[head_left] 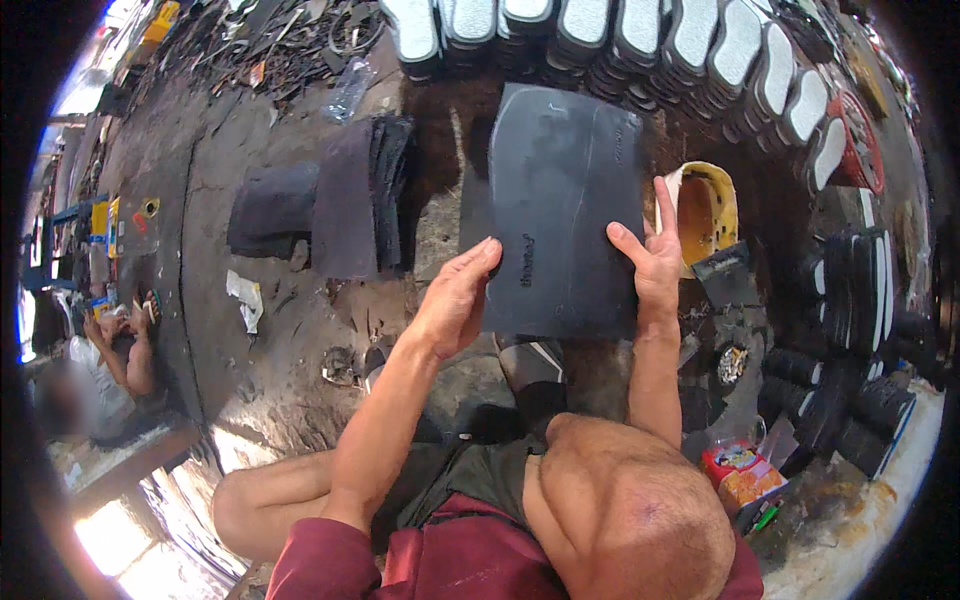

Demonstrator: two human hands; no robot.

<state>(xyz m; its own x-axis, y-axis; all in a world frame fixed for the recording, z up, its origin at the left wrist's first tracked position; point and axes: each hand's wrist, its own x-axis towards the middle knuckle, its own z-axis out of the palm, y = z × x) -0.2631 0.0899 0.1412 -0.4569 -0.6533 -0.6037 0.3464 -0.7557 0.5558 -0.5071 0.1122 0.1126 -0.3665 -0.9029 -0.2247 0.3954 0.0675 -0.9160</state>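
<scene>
dark rubber sheet [560, 200] gripped by left hand [455, 300] and right hand [655, 260], above littered workshop floor [250, 370]

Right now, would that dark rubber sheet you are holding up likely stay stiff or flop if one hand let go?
The dark rubber sheet stands nearly flat between the left hand and right hand, gripped only at its lower edge, so it seems fairly stiff. It might still bend slightly under one grip. Its matte surface probably resists slipping.
</scene>
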